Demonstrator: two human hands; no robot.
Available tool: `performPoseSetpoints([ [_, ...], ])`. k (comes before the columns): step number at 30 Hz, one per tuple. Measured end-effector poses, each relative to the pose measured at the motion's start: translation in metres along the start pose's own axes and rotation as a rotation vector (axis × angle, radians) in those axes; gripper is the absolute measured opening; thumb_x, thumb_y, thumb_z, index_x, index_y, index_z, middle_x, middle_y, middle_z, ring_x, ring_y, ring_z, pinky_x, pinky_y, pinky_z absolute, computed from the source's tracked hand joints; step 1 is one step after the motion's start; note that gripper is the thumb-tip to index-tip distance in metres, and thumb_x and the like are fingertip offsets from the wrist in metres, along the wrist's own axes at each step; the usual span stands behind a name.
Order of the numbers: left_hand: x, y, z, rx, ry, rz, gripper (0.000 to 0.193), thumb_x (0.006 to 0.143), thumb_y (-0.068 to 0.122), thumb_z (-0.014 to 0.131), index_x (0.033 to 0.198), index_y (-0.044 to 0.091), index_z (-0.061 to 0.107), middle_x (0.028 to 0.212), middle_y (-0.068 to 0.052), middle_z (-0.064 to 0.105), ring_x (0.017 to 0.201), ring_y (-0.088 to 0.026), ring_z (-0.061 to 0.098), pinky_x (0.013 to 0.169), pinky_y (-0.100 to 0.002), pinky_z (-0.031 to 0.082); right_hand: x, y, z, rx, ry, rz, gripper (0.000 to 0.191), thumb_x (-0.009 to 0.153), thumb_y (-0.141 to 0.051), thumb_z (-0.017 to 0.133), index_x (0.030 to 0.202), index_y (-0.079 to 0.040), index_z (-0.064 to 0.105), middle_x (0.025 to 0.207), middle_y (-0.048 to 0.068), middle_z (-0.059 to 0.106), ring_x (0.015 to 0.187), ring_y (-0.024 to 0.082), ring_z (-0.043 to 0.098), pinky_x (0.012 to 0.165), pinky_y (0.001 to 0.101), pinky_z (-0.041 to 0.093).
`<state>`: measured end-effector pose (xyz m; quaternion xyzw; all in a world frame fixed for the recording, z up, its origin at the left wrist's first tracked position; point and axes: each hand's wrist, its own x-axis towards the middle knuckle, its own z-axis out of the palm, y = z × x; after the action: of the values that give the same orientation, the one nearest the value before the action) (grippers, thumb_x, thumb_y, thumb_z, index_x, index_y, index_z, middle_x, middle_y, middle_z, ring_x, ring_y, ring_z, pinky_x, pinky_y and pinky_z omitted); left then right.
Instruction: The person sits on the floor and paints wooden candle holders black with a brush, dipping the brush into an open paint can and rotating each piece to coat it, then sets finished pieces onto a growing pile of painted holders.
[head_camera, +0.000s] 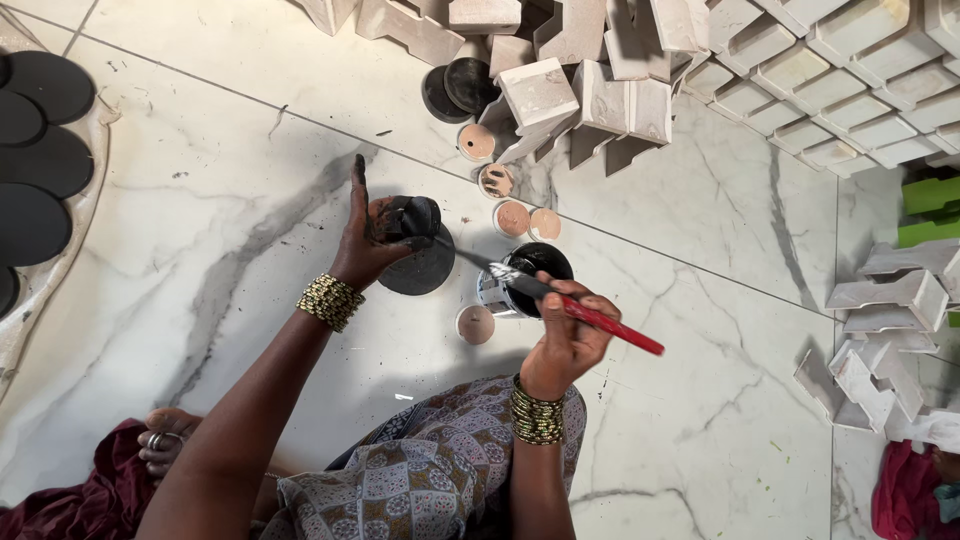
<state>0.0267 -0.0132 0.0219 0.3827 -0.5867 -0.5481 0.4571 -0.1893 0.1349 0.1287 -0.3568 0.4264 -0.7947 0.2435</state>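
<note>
In the head view, the left hand (365, 235) curls its fingers around a small black-painted clay cup (412, 217), index finger sticking straight up, likely to keep it off the wet paint. The cup hovers over a black round lid (420, 268) on the marble floor (200, 250). At 3 o'clock from it, the right hand (568, 335) pinches a red-handled brush (580, 312), bristles aimed at the cup and crossing the open black paint tin (530, 272). 5 unpainted clay cups (476, 141) lie around the tin within reach.
</note>
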Motion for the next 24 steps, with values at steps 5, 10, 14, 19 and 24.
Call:
performPoseSetpoints([
  [5,0.0,-0.005,0.01,-0.035,-0.033,0.037,0.143,0.078,0.001,0.089,0.161,0.023,-0.025,0.136,-0.018,0.064,0.126,-0.025,0.068,0.107,-0.043,0.06,0.009,0.003,0.004,0.065,0.132,-0.029,0.036,0.095,0.009,0.068,0.117,-0.008,0.044,0.112,0.016,0.066,0.11,0.029,0.069,0.095,0.0438,0.065],
  [10,-0.001,0.0,0.006,0.024,-0.022,0.063,0.144,0.074,0.0,0.09,0.161,0.023,-0.022,0.137,-0.017,0.062,0.127,-0.026,0.065,0.108,-0.043,0.059,0.005,-0.004,0.007,-0.013,0.035,-0.013,0.037,0.096,0.01,0.069,0.119,-0.007,0.045,0.11,0.016,0.066,0.108,0.028,0.068,0.098,0.0443,0.064],
  [14,-0.002,0.008,0.004,0.157,-0.085,0.145,0.147,0.066,0.001,0.093,0.162,0.017,-0.018,0.14,-0.015,0.061,0.13,-0.028,0.062,0.111,-0.043,0.054,0.01,-0.007,0.004,-0.021,0.128,-0.045,0.037,0.093,0.011,0.068,0.116,-0.007,0.044,0.108,0.016,0.066,0.105,0.027,0.069,0.094,0.0444,0.063],
  [19,0.0,0.014,0.018,0.319,-0.142,0.265,0.148,0.059,0.001,0.092,0.163,0.014,-0.013,0.141,-0.014,0.061,0.134,-0.03,0.059,0.115,-0.043,0.048,0.016,-0.008,0.003,-0.052,-0.002,-0.125,0.038,0.097,0.014,0.068,0.12,-0.006,0.045,0.111,0.016,0.065,0.109,0.025,0.066,0.105,0.0458,0.065],
  [24,-0.002,0.015,0.014,0.317,-0.152,0.238,0.146,0.059,0.003,0.091,0.163,0.01,-0.012,0.143,-0.014,0.06,0.133,-0.031,0.059,0.116,-0.043,0.048,0.012,-0.016,-0.003,-0.079,0.053,-0.066,0.039,0.095,0.014,0.068,0.119,-0.005,0.045,0.108,0.019,0.067,0.102,0.03,0.071,0.088,0.0369,0.062],
])
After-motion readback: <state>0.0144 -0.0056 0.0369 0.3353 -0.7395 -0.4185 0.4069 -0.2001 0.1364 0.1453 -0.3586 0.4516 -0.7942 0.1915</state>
